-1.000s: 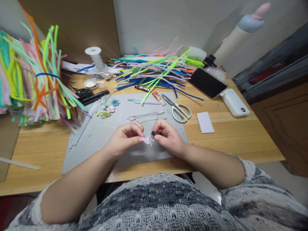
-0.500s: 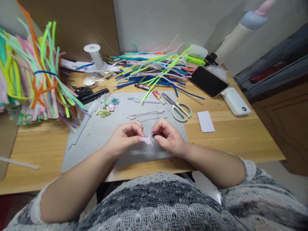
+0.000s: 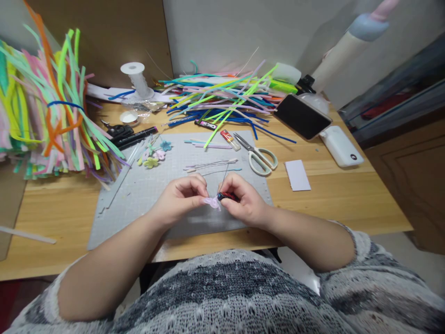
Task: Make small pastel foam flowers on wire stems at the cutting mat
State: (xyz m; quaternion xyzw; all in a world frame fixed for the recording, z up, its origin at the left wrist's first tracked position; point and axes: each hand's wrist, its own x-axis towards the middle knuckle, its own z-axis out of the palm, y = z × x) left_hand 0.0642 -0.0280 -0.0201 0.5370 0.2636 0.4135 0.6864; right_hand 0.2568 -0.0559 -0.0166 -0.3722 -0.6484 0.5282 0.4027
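Between the thumb and fingers of my left hand [image 3: 187, 192], closed in a pinch, is a small lilac pipe-cleaner flower [image 3: 211, 202]. Its looped petals stick out to the right. My right hand [image 3: 245, 198] is closed around what looks like a lighter [image 3: 228, 196], red and black, its tip close beside the flower. Whether the two touch, I cannot tell. A thin dark wire rises by my right fingertips. Beyond my hands, several thin wire stems [image 3: 212, 166] with coloured tips lie on the grey cutting mat [image 3: 139, 204].
Scissors [image 3: 260, 160] lie at the mat's right edge, near a red-and-clear small item [image 3: 230, 140]. Finished-looking small flowers [image 3: 151, 162] rest at left. Pipe cleaners pile [image 3: 222, 97] at the back and stand bundled [image 3: 62, 106] at left. A phone [image 3: 302, 117], power bank [image 3: 342, 146] and white card [image 3: 297, 175] sit right.
The lighter in my right hand has turned, so more of its side shows, and its tip has shifted slightly left toward the flower. My left hand stays in place.
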